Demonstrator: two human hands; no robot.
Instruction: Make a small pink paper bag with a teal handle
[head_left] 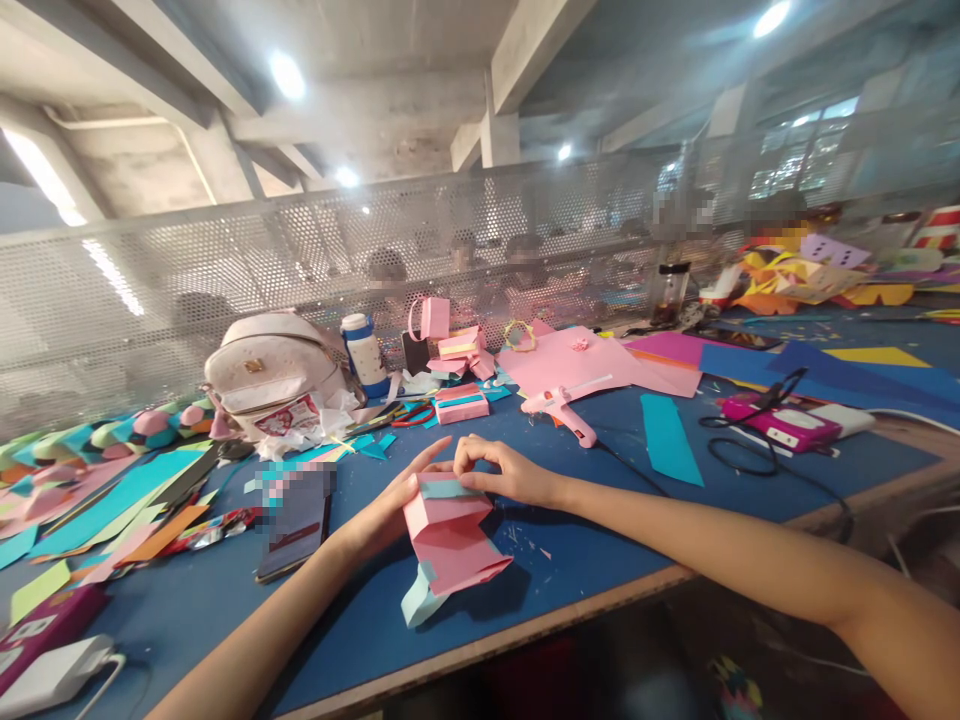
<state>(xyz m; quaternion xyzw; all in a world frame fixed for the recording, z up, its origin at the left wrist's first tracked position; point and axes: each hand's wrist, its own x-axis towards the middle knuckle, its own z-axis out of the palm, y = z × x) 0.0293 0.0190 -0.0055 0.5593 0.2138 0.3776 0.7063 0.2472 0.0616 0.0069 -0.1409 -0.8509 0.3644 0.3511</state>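
A pink folded paper box (450, 545) with pale blue strips is held just above the blue table's front part. Its near end stands open, and a pale blue paper loop (422, 598) hangs from its lower left corner. My left hand (405, 492) grips the box's left upper edge, thumb on top and fingers stretched behind. With bent fingers, my right hand (501, 470) pinches the box's top far edge by the blue strip. A pink hot glue gun (561, 412) lies on the table beyond my right hand, its cord trailing right.
A phone (296, 525) lies left of my left forearm. Behind stand a white backpack (274, 370), a blue-white bottle (365, 355) and small pink paper boxes (459, 345). Red-handled scissors (412, 415), coloured paper sheets (592, 360) and a magenta power strip (784, 422) lie around. A perforated metal screen (300, 250) borders the table.
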